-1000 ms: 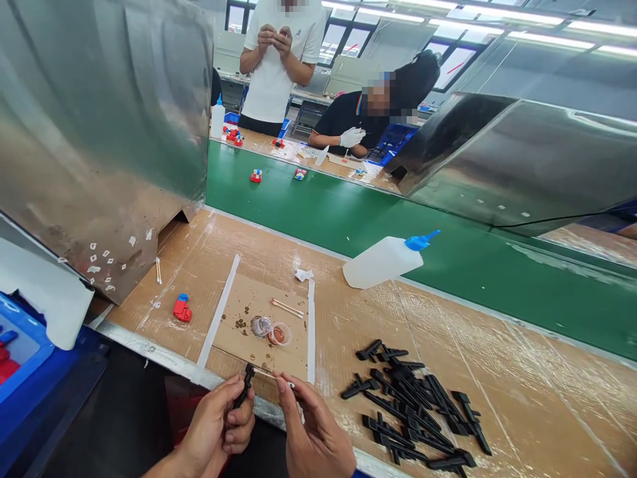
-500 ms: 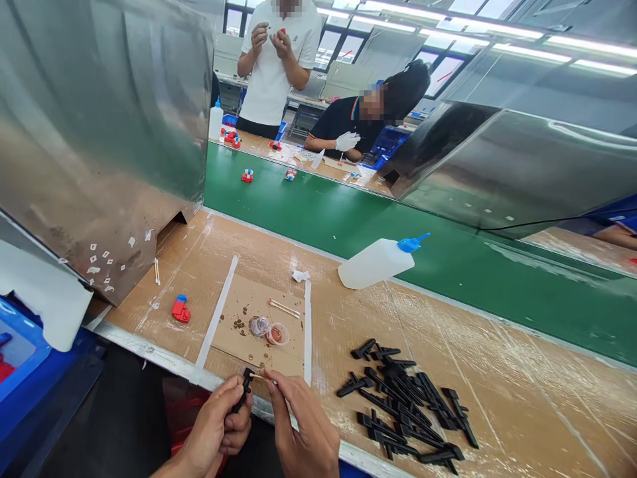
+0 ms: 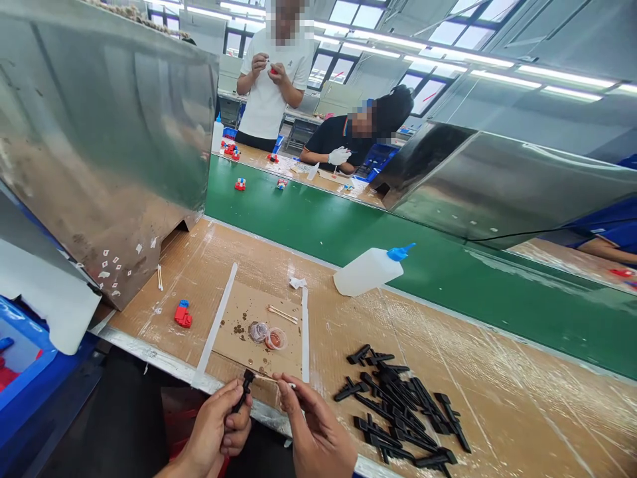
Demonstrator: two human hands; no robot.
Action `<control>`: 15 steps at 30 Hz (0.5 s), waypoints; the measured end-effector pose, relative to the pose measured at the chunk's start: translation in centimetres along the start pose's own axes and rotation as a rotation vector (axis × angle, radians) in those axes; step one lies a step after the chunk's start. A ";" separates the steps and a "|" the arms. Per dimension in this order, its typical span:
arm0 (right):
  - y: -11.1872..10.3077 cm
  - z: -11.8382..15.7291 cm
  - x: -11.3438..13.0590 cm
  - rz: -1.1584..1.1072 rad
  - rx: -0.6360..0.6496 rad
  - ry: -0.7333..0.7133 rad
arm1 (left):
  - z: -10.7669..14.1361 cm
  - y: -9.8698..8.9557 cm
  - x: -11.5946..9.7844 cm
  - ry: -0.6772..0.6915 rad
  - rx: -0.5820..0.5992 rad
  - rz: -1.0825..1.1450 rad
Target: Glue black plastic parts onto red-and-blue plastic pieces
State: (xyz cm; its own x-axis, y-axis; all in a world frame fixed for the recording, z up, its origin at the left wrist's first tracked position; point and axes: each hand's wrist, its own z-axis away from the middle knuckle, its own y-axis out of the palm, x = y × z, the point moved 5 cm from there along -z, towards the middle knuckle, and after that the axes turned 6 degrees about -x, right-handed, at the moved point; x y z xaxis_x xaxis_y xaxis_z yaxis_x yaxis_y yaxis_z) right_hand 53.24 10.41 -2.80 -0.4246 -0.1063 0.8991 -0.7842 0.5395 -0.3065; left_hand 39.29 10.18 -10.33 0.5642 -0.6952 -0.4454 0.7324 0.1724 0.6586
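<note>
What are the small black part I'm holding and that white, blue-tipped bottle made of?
Small black part in your left hand: probably plastic, dull and evenly coloured, though coated metal is possible. White bottle with blue tip: likely smooth plastic, translucent-looking, with a satin sheen.

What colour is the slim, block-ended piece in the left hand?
Black: the slim, block-ended piece in the left hand shows best in the head view.

Left grip (image 3: 223, 415) curled, right grip (image 3: 318, 425) pinching.
Both are near, slightly apart; left wrist (image 3: 188, 458) slants far-right.
</note>
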 end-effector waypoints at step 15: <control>-0.3 -4.0 -0.4 0.188 -0.239 -0.072 | 0.0 0.0 -0.5 -0.078 0.108 0.059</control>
State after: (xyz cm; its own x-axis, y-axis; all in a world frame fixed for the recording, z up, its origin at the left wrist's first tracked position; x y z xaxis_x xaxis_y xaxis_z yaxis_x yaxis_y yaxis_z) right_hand 55.47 13.65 -1.78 -0.5894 -0.0404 0.8068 -0.5641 0.7356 -0.3752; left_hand 38.98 10.56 -10.09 0.5710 -0.7386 -0.3583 0.6512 0.1418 0.7455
